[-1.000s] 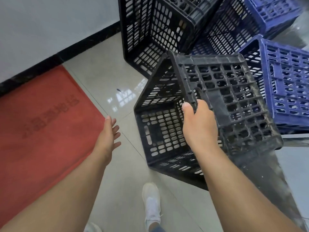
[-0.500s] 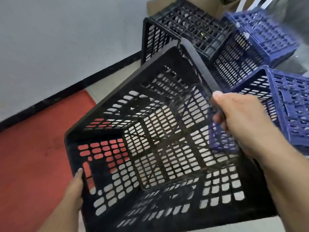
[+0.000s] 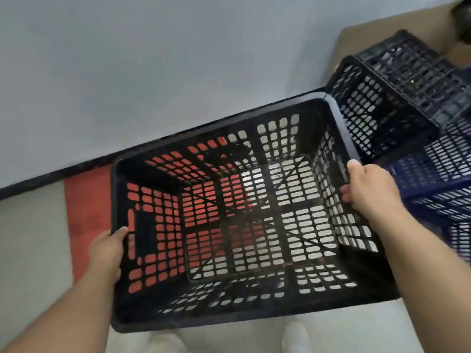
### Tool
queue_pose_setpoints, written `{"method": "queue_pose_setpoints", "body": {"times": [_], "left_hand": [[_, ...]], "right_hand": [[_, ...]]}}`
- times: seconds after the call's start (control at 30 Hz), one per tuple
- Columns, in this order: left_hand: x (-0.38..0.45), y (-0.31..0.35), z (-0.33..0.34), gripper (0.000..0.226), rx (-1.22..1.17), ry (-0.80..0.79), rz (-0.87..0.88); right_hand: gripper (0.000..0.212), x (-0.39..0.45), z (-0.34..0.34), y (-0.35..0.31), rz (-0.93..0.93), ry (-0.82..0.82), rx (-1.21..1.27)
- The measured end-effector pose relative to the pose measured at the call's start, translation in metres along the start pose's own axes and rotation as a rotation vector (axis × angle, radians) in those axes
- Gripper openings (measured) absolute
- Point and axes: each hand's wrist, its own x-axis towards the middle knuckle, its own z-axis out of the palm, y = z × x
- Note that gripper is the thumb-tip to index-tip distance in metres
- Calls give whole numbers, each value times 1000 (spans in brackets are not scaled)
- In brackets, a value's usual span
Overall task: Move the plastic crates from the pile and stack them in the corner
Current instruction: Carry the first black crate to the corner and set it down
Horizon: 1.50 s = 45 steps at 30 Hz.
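The person is carrying one black perforated plastic crate [image 3: 244, 220] open side up, clear of the floor. The left hand [image 3: 108, 247] and right hand [image 3: 367, 192] are each clamping an opposite rim. This is judged the transport step; next comes finding the corner — not in view. Beyond, the red floor mat [image 3: 86, 205] is lying under it; the pile of black and blue crates [image 3: 407, 118] is cut off at right and blurred.

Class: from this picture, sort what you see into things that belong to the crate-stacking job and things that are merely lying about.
Job: black crate gripped by left hand and right hand; piled black crate; blue crates.

Lying about: red mat; cardboard behind the pile.
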Motion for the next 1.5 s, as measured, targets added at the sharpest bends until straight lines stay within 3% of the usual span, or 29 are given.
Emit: {"method": "queue_pose_setpoints", "body": {"times": [0.13,0.33,0.57,0.73,0.87,1.13,1.3,1.5], "left_hand": [[29,5,-66,16,-20,109,4],[88,-22,-175,23,-45,255,-51],[126,-57,-299,28,106,520,-56],[132,-90,-379,30,24,659,-169],[126,-119,-432,31,-86,756,-276],[118,-169,-506,16,-404,857,-481],[124,-192,-521,16,-470,924,-565],[142,-220,-531,22,-588,1061,-696]], "right_hand": [[69,-16,62,-36,-8,-30,-34],[43,-66,152,-108,-119,-117,-138],[30,-139,264,-209,-319,-238,-228],[42,-191,346,-265,-410,-300,-278],[39,-241,401,-304,-532,-402,-330],[22,-333,520,-372,-852,-599,-433],[40,-364,598,-396,-950,-753,-494],[33,-419,671,-419,-1082,-885,-513]]}}
